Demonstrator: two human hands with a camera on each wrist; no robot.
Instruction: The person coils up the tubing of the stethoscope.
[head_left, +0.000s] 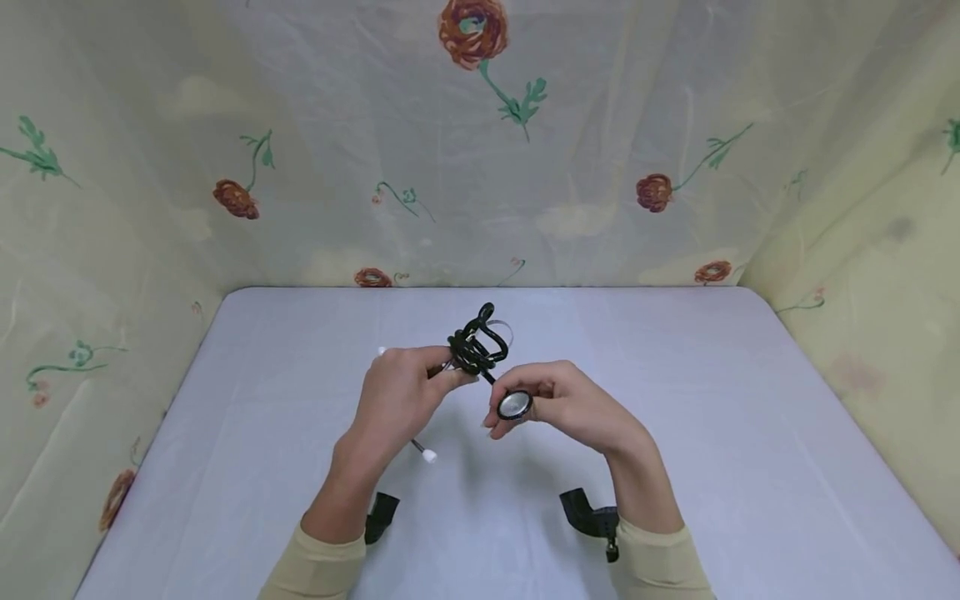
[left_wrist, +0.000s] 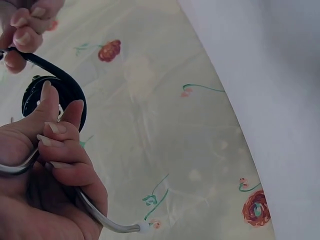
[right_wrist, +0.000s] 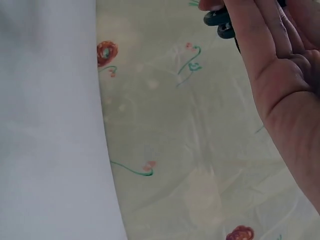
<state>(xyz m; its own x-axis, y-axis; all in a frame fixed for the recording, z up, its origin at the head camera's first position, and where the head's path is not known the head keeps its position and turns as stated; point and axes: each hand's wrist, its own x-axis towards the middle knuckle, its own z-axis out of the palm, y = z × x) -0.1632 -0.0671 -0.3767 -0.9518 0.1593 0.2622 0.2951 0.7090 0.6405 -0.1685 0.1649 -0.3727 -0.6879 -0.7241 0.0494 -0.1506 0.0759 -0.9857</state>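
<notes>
A stethoscope with black tubing (head_left: 471, 357), wound into a bundle, is held above the table between both hands. My left hand (head_left: 401, 385) grips the bundle and the metal ear tubes; in the left wrist view one ear tube (left_wrist: 111, 224) runs out beneath the curled fingers. A white ear tip (head_left: 429, 456) pokes out below that hand. My right hand (head_left: 570, 404) pinches the stethoscope's end by the round chest piece (head_left: 515, 405), whose silvery face looks up. The right wrist view shows mostly the palm side of the right hand (right_wrist: 280, 75), with a bit of tubing behind it.
The table (head_left: 480, 517) has a pale cloth and rounded far corners. A flower-printed curtain (head_left: 585, 167) stands around its back and sides. Black wrist mounts (head_left: 588, 515) jut inward beside both sleeves.
</notes>
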